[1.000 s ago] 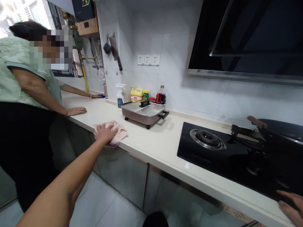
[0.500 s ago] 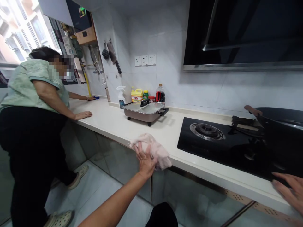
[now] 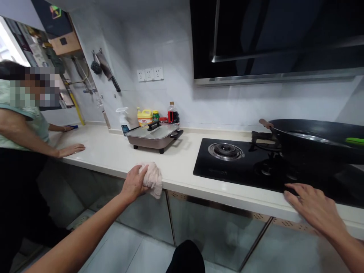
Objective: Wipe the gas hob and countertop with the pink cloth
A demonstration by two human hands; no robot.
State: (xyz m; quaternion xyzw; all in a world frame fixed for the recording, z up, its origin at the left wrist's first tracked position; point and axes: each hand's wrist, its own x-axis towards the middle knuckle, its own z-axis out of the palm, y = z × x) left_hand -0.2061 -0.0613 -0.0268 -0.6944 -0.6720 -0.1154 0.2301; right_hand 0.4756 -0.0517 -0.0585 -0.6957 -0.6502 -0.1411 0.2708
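Lidded elec. pan (image 3: pixel 150 143) sits on the white counter (image 3: pixel 179 168) — glass lid (image 3: pixel 163 131) on, contents too unclear to tell. Behind it, a row of btls.: white spray btl. (image 3: pixel 124 123), yellow jug (image 3: pixel 146 116), small green btl. (image 3: pixel 156 115), a red-topped jar (image 3: pixel 163 120) and a btl. w/ dark lower part (image 3: pixel 173 113) (liquid or label, can't tell). Big black wok (image 3: pixel 305 155) stands on the R side of the hob (image 3: pixel 212 168); a shiny curved edge shows inside, plus a green item (image 3: pixel 355 140) at its far R, partly cut off by the frame.

Pale pink cloth (image 3: pixel 154 180) lies bunched on the counter's front edge, in front of the pan. Its long axis runs approx. back to front, slanting a bit R, w/ the near end drooping over the edge toward the floor.

L hand (image 3: pixel 134 184) grips the cloth's left side, thumb and fingers bent around it. R hand (image 3: pixel 314 206) is empty, fingers loosely spread, at the counter edge just beside the hob.

Far left, a co-worker's hand (image 3: pixel 71 149) lies flat on the counter.
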